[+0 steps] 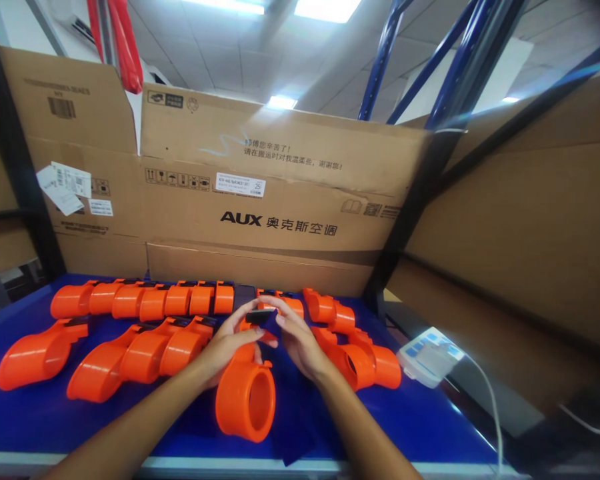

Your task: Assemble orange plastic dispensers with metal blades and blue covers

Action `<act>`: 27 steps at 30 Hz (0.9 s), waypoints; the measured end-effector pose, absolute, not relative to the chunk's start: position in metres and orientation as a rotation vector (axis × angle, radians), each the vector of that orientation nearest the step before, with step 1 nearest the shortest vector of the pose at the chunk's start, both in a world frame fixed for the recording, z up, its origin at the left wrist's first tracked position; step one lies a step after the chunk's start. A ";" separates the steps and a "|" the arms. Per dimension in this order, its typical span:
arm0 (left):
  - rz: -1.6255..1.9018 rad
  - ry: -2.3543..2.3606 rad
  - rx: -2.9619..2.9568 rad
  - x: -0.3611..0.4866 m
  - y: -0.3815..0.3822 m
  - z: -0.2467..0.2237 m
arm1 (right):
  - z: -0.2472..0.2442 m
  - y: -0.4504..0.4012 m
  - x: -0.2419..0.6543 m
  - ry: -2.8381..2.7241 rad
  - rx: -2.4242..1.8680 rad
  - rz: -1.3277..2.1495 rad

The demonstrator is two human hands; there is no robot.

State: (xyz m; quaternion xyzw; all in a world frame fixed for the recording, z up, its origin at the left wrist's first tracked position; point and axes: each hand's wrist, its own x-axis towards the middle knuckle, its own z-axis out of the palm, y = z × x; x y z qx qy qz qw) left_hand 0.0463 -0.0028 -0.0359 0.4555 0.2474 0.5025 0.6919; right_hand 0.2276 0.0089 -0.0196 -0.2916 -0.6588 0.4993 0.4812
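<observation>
An orange plastic ring-shaped part (223, 407) hangs low in front of me, its round opening turned to the right. My left hand (233, 343) is closed around the upper, narrower end of this part. Beside it, my right hand (300, 343) pinches a dark blue flat piece (271, 323) against that end, near a black edge. The fingertips of both hands nearly meet at the top. Below my right hand, a dark blue strip (293, 433) lies over the blue tabletop and is hard to tell from it.
Similar orange parts stand in a back row (153, 303) and a nearer row (143, 353), with several more at the right (363, 363). A white power strip (430, 357) with a cable sits at the right edge. Cardboard (280, 260) walls off the blue table (405, 433).
</observation>
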 end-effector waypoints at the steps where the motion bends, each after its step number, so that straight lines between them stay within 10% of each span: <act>1: 1.096 0.533 1.014 0.046 -0.004 -0.035 | -0.019 0.009 0.228 -1.591 -0.696 1.252; 27: 1.112 0.593 1.141 0.046 0.006 -0.047 | -0.022 0.019 0.234 -1.683 -0.846 1.088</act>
